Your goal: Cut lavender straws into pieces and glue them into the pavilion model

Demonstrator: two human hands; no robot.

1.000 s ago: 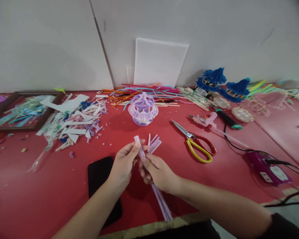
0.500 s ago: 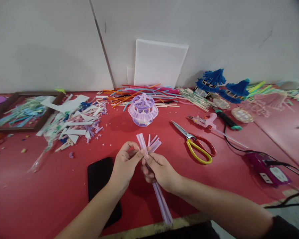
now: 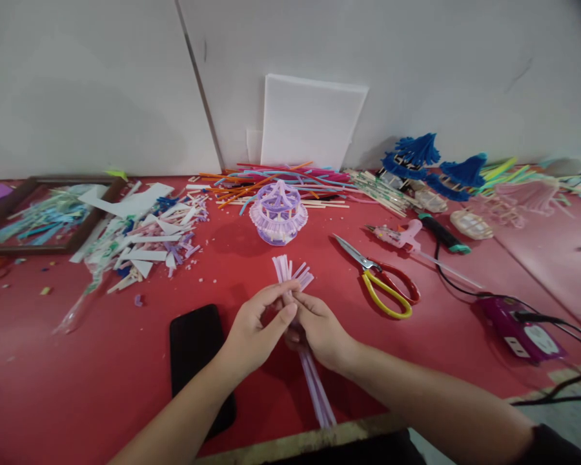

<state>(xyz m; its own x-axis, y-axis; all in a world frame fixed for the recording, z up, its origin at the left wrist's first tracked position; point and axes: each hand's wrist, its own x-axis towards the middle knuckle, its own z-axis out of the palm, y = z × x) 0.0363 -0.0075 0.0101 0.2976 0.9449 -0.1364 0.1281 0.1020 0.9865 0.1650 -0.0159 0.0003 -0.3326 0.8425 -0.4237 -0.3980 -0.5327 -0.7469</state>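
A bundle of pale purple strips [image 3: 315, 391] runs through both hands, its upper ends fanned out and its lower ends reaching the table's front edge. My right hand [image 3: 319, 332] is closed around the middle of the bundle. At the upper part, my left hand [image 3: 261, 326] has its fingers and thumb closed on the strips; the exact grip is partly hidden. Beyond the hands stands a small purple and white carousel-like model [image 3: 278, 213] with a pleated skirt. To the right lie scissors [image 3: 375, 278] with one yellow and one red handle, blades slightly apart.
A black phone [image 3: 196, 349] lies by my left forearm. Paper and strip scraps [image 3: 150, 239] are heaped at left beside a wooden frame [image 3: 72, 245]. At right are a pink glue gun [image 3: 401, 236], a purple power block [image 3: 523, 329] with cables, and blue pleated models [image 3: 411, 158].
My left hand has shifted right and its fingers now lie across the upper strips. The fanned tops have swung slightly right. My right hand still holds the bundle.
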